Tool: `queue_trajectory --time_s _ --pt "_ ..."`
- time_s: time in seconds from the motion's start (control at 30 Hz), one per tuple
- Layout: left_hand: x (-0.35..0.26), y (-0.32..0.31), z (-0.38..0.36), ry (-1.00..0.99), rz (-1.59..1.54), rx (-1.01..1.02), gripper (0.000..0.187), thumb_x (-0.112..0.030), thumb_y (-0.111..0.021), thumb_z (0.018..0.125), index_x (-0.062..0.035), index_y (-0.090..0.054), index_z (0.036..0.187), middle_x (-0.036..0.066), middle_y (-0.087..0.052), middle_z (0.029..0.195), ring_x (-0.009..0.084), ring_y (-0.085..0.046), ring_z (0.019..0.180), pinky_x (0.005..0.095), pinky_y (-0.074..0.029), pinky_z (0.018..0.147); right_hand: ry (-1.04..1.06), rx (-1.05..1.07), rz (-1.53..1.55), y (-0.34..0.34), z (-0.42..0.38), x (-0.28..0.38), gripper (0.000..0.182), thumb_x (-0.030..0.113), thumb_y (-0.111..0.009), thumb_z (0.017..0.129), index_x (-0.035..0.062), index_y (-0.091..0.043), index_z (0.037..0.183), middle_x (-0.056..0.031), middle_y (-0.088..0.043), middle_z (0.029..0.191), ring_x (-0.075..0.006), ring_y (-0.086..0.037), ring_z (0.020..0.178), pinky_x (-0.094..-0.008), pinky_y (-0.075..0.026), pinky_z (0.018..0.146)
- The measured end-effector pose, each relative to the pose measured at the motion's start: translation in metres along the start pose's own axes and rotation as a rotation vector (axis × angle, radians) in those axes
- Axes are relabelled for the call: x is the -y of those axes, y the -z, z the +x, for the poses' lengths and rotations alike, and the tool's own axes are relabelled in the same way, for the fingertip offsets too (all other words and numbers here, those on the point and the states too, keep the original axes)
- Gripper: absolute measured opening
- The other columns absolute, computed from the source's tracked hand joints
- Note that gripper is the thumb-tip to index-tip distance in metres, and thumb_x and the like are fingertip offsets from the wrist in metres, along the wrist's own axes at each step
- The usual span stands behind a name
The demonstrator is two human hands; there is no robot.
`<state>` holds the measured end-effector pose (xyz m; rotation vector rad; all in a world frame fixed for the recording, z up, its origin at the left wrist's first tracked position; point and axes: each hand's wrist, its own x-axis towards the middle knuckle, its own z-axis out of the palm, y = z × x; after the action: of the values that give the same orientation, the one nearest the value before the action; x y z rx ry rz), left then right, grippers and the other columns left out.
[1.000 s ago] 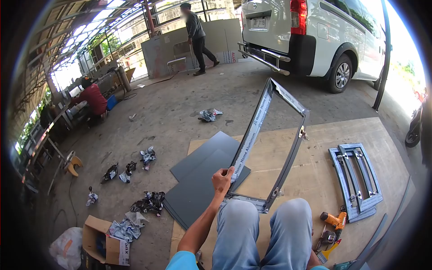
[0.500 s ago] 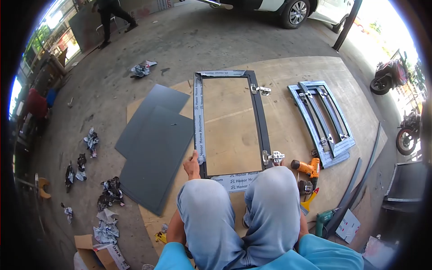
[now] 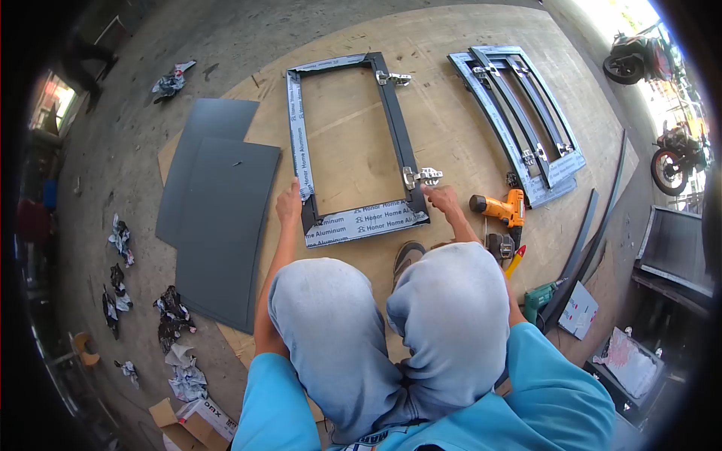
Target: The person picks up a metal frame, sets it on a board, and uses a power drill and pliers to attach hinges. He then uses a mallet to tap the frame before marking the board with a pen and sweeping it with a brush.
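A dark aluminum cabinet-door frame point(image 3: 394, 134), partly covered in printed protective film, lies on the plywood sheet in front of my knees. My left hand point(image 3: 289, 204) is closed on the frame's left side near the lower corner. At the lower right, my right hand point(image 3: 444, 200) grips the other side, just under a metal hinge point(image 3: 423, 177). A second hinge point(image 3: 392, 78) sits higher on that same side. My fingertips are partly hidden by the hands and the frame.
Dark grey panels point(image 3: 218, 218) lie to the left. On the right are stacked smaller frames point(image 3: 560, 169), an orange cordless drill point(image 3: 502, 208), a green power tool point(image 3: 538, 299) and long dark strips point(image 3: 583, 237). Crumpled film point(image 3: 173, 81) litters the concrete floor. Another person's legs point(image 3: 86, 64) show at upper left.
The view has tipped downward, and the frame now sits farther from my knees, slightly turned. My right hand, mostly hidden behind my knee before, now shows at the frame's lower right.
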<state>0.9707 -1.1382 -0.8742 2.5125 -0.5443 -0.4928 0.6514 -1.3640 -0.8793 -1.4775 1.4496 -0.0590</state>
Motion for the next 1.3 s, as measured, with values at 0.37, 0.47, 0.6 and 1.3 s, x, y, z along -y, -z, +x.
queue_trajectory --time_s 0.37,0.47,0.6,1.3 --pt "0.134 0.244 -0.131 0.276 -0.536 0.023 0.049 -0.037 -0.053 0.090 -0.0074 -0.043 0.127 0.007 -0.055 0.115 0.0173 -0.055 0.103 0.0295 -0.043 0.088 0.049 -0.419 0.242 0.067 -0.209 -0.173 0.025 0.020 -0.061 0.081 -0.0023 -0.065 0.091 -0.0053 -0.061 0.063 -0.0094 -0.057 0.053 -0.0229 -0.045 0.050" --pt "0.161 0.344 -0.142 0.205 -0.627 0.024 0.048 -0.038 -0.052 0.090 -0.0076 -0.045 0.127 0.007 -0.056 0.115 0.0167 -0.055 0.103 0.0291 -0.043 0.086 -0.081 -0.488 0.189 0.063 -0.239 -0.224 0.028 0.025 -0.059 0.079 0.0002 -0.066 0.090 -0.0099 -0.064 0.070 -0.0177 -0.060 0.062 -0.0291 -0.047 0.058" --pt "0.102 0.415 -0.151 0.059 -0.376 -0.173 0.044 -0.037 -0.051 0.091 -0.0071 -0.049 0.123 0.007 -0.057 0.114 0.0157 -0.056 0.101 0.0280 -0.042 0.084 -0.093 -0.463 0.071 0.062 -0.263 -0.244 0.029 0.028 -0.056 0.074 0.0041 -0.068 0.087 -0.0174 -0.065 0.083 -0.0329 -0.063 0.081 -0.0391 -0.049 0.073" --pt "-0.084 0.321 -0.210 -0.653 0.441 0.212 0.030 -0.019 -0.061 0.079 0.0011 -0.057 0.101 0.019 -0.063 0.091 0.0312 -0.061 0.087 0.0376 -0.047 0.076 -0.797 -0.987 -0.706 0.190 -0.196 -0.376 0.108 0.016 -0.074 0.064 0.0305 0.000 0.142 -0.0241 -0.023 0.135 -0.0387 -0.049 0.105 -0.0493 -0.042 0.087"
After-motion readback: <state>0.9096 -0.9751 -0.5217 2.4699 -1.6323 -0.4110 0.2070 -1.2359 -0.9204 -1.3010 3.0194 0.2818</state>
